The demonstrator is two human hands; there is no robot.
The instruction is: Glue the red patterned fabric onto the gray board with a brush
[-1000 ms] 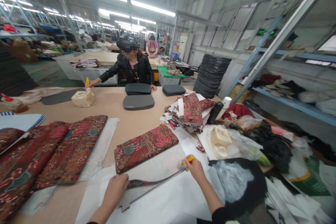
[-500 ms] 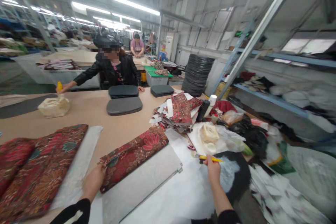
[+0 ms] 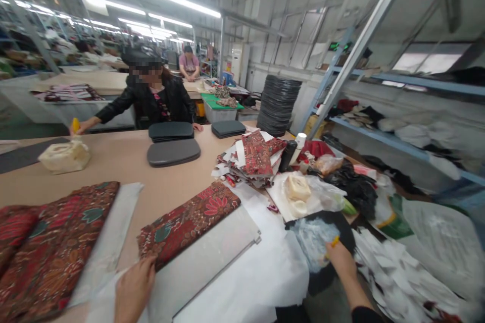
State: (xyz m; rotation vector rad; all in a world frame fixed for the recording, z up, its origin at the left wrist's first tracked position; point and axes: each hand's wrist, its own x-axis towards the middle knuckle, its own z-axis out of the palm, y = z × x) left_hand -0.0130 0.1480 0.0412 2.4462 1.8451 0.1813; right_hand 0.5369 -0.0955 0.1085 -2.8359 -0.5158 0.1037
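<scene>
My left hand (image 3: 134, 285) is at the near left corner of a folded red-brown floral fabric piece (image 3: 193, 222), its fingers closed on that edge. Under the fabric lies a pale grey flat panel (image 3: 208, 257) on white sheet material (image 3: 261, 282). Off to the right, my right hand (image 3: 341, 257) grips a brush with a yellow handle (image 3: 335, 242). Its bristle end is low over a black rounded piece (image 3: 343, 222) smeared with whitish paste (image 3: 310, 237); whether it touches is hard to see.
Larger floral fabric (image 3: 71, 242) lies left. Fabric scraps (image 3: 257, 156), a cut-open plastic container (image 3: 297, 189) and bags stand behind my right hand. Dark padded pieces (image 3: 173, 152) sit mid-table. Across the table, a co-worker (image 3: 155, 93) holds a yellow-handled tool near another container (image 3: 64, 155).
My right hand has moved right and down with the brush, from over the white sheet to the pasted black piece. My left hand has slid down slightly along the fabric's edge.
</scene>
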